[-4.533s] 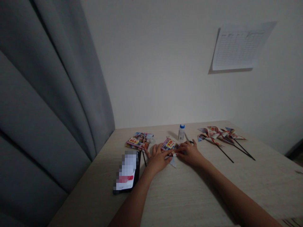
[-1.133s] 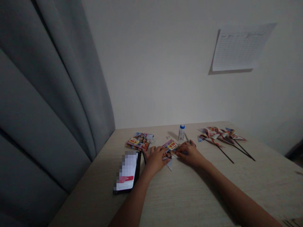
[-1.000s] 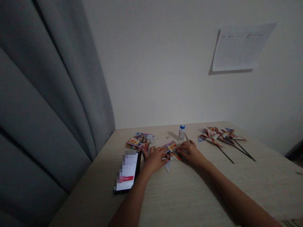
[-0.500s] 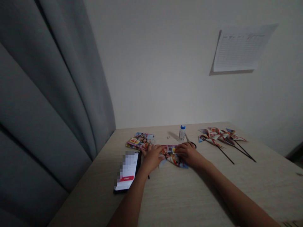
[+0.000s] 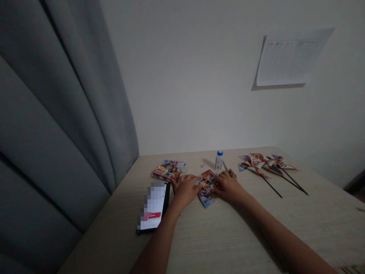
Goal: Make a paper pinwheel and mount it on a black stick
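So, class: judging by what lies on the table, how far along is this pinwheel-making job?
Done: several finished pinwheels on dark sticks lie at the far right of the table. In hand: the left hand and right hand press one printed paper square flat between them. Left: that square has no stick yet, and a stack of printed sheets waits by the phone; a glue bottle stands behind.

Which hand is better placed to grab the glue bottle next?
Right, probably. The right hand lies just below the glue bottle at the colourful paper's right edge; the left hand sits farther away, near the phone.
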Motion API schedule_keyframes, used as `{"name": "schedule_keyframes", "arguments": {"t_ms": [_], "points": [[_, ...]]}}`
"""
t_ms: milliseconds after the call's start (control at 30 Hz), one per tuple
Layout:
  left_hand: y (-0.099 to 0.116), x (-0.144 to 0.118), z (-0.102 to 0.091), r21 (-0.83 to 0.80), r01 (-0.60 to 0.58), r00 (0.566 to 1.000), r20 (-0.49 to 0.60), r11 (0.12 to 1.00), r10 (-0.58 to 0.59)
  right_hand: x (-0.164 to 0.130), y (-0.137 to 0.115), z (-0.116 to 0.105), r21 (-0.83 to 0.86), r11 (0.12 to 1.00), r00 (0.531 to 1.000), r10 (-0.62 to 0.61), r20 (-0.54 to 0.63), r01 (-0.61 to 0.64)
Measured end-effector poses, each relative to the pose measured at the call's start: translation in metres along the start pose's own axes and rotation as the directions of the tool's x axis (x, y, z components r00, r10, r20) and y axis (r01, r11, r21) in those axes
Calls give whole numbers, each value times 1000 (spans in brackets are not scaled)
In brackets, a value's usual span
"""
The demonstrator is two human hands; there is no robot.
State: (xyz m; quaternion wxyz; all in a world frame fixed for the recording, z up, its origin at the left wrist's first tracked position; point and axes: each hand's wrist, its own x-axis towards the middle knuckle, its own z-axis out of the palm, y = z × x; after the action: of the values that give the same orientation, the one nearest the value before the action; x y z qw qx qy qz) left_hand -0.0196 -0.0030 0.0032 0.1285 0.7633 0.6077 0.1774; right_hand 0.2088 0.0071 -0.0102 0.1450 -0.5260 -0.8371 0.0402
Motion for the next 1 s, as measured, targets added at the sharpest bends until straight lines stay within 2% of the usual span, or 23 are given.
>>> {"name": "schedule_keyframes", "arguments": {"t_ms": [167, 400, 667, 1000], "points": [[4, -3, 6, 21, -32, 999, -14, 999, 32, 1, 0, 7, -6, 1000, 999, 23, -27, -23], [2, -3, 15, 19, -48, 999, -19, 999, 49, 1, 4, 12, -1, 1000, 998, -18, -58, 18], [-1, -2, 15, 42, -51, 999, 4, 998, 50, 0, 3, 9, 79, 994, 997, -78, -6, 78], [-3, 2, 18, -3, -21, 1000, -3, 1000, 21, 4, 6, 17, 93, 995, 999, -37, 6, 37]]}}
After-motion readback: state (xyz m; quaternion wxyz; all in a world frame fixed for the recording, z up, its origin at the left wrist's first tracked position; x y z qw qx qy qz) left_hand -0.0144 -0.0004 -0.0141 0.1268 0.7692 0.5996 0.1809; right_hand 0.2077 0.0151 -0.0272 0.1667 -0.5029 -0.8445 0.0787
